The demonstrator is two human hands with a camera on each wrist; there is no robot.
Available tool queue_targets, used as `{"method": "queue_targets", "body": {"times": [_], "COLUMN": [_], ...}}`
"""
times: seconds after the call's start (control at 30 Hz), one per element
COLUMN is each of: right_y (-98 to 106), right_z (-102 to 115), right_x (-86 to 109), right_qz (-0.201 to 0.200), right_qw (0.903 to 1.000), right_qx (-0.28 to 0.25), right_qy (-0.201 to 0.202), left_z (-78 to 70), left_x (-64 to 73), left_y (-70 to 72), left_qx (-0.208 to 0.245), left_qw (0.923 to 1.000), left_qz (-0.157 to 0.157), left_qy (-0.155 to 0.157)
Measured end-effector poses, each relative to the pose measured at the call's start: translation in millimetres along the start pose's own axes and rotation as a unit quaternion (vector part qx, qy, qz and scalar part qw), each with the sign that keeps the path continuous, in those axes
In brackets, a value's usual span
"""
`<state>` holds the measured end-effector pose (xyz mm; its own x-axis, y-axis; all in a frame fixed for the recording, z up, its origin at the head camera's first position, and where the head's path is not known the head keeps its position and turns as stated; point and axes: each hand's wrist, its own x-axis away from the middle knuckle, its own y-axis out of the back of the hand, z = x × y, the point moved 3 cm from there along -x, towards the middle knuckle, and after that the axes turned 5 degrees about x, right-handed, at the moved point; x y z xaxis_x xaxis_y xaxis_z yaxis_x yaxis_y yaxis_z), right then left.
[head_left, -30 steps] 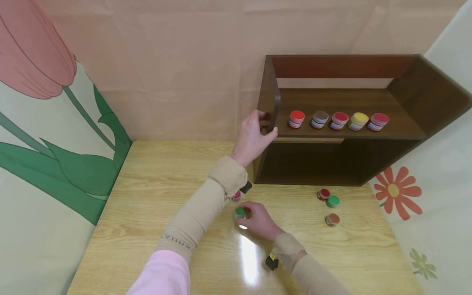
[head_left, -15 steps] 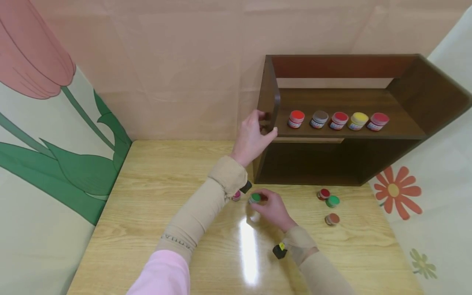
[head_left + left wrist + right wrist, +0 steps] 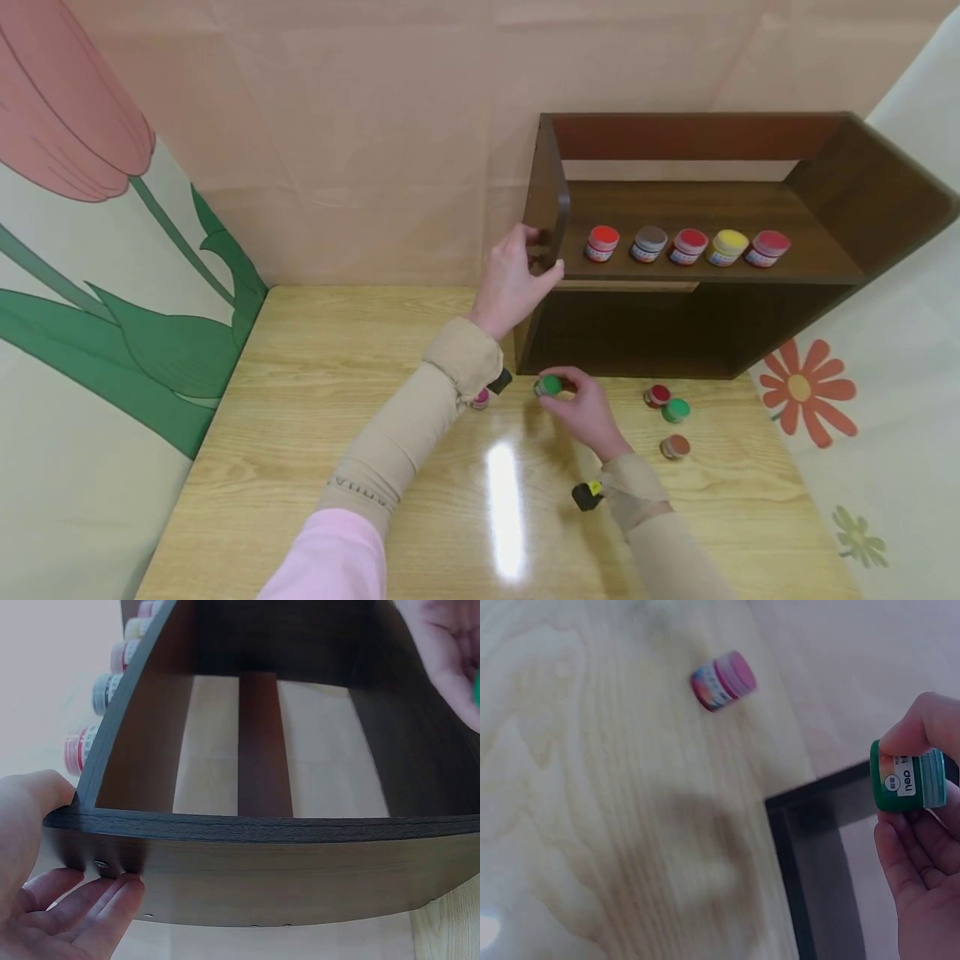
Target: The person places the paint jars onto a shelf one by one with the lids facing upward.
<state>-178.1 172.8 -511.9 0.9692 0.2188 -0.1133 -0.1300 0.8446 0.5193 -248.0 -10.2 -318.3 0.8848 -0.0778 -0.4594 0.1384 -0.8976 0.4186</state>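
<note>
My right hand (image 3: 590,414) pinches a small green paint jar (image 3: 549,386) between thumb and fingers, above the table before the shelf's lower left corner. In the right wrist view the jar's label (image 3: 901,776) shows, and the jar lies sideways there. My left hand (image 3: 512,282) grips the left side panel of the dark brown shelf (image 3: 556,192). The thumb is at the panel's front edge, and the fingers (image 3: 112,915) press its outer face. On the upper board stand several paint jars in a row: red (image 3: 602,243), grey-brown (image 3: 648,244), red (image 3: 688,247), yellow (image 3: 727,247) and dark pink (image 3: 768,248).
A dark red jar (image 3: 657,396), a green jar (image 3: 677,410) and a brown jar (image 3: 676,447) stand on the table (image 3: 322,358) at right. A pink jar (image 3: 481,400) is partly behind the left wrist. Cloth (image 3: 337,125) hangs behind the table.
My right hand has carried the green paint jar to the right and towards the shelf. The left hand stays on the shelf's side panel; the other jars have not moved.
</note>
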Motion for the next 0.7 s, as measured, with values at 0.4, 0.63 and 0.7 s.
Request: {"method": "queue_targets", "body": {"times": [0.4, 0.63, 0.7], "right_y": [37, 46, 49], "right_z": [22, -5, -8], "right_x": [3.6, -4.2, -6.9], "right_qz": [-0.045, -0.068, -0.071], "right_qw": [0.9982, 0.9965, 0.9963], "right_qx": [0.012, 0.033, 0.040], "right_qy": [0.037, 0.034, 0.029], "left_z": [-0.1, 0.6, 0.8], "left_x": [-0.1, -0.3, -0.4], "left_y": [0.2, -0.4, -0.4], "left_qx": [0.001, 0.002, 0.001], "left_qw": [1.0000, 1.0000, 1.0000], "left_qz": [-0.002, -0.002, -0.001], "left_qy": [0.000, 0.001, 0.001]}}
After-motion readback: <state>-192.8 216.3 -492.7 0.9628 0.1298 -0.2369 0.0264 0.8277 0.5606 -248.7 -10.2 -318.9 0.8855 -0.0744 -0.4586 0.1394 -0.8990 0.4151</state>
